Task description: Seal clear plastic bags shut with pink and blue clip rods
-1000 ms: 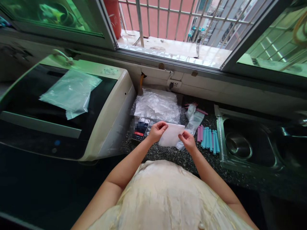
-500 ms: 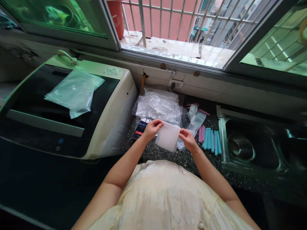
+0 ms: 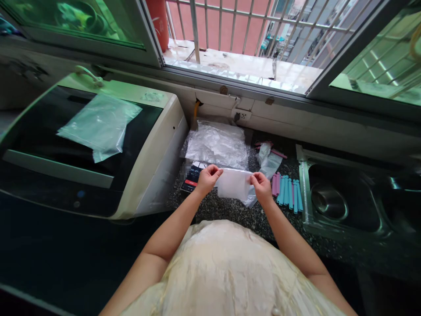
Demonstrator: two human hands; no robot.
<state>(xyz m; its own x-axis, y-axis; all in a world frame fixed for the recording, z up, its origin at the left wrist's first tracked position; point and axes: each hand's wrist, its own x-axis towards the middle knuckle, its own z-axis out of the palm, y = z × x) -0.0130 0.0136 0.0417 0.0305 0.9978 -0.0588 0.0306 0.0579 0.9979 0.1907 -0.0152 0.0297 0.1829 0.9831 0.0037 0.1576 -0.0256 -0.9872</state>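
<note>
Both my hands hold a small white translucent plastic bag stretched between them over the dark speckled counter. My left hand pinches its upper left corner and my right hand pinches its upper right corner. Just behind the bag lies a pile of clear plastic bags. A phone with a lit screen lies beside my left hand. Several blue and pink sealing clips lie in a row right of my right hand.
A white appliance with a dark glass top stands at the left, with a clear plastic bag on it. A steel sink is set in the counter at the right. Another loose bag lies near the clips. A barred window runs behind.
My hands have pulled the small bag's top edge level and taut; my right hand has risen to the upper right corner. The bag hung slanted before.
</note>
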